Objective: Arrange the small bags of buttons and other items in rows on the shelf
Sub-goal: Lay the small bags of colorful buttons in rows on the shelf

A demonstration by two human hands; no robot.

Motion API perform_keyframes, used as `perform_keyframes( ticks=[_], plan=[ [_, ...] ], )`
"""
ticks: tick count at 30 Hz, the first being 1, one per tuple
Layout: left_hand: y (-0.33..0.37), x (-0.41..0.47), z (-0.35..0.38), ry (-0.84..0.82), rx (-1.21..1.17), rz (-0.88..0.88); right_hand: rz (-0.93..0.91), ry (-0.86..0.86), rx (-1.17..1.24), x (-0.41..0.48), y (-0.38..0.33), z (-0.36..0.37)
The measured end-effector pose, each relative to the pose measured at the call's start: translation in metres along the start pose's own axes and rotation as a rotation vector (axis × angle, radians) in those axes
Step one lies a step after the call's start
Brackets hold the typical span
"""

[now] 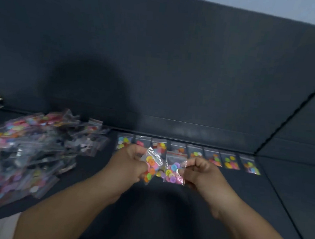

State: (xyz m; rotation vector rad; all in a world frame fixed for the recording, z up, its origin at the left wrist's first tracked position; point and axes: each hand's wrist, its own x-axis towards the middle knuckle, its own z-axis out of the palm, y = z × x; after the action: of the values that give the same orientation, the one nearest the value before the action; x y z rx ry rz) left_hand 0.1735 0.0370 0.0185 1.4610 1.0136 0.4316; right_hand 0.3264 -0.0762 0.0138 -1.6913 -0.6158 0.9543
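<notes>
Center-bottom of frame: left hand pinches a button bag, right hand pinches a 2nd bag, both held just above the dark shelf. Behind them, row of bags along back edge. Loose bag pile at left, blurred.

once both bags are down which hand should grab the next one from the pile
Left, probably: the loose pile lies left of the left hand, which pinches the left bag; the right hand, pinching the right bag, would have to reach across.
</notes>
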Motion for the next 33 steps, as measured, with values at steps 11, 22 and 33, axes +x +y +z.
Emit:
perform_keyframes(
  ticks=[11, 22, 33],
  plan=[
    [0.000, 0.002, 0.134, -0.110, 0.184, 0.045, 0.061, 0.220, -0.248, 0.002, 0.050, -0.112],
    [-0.023, -0.017, 0.152, 0.009, 1.005, 0.582, -0.489, 0.070, -1.012, -0.021, 0.077, -0.136],
    [-0.036, -0.007, 0.138, -0.311, 1.268, 0.595, -0.418, -0.176, -1.311, -0.009, 0.081, -0.127]
  ],
)
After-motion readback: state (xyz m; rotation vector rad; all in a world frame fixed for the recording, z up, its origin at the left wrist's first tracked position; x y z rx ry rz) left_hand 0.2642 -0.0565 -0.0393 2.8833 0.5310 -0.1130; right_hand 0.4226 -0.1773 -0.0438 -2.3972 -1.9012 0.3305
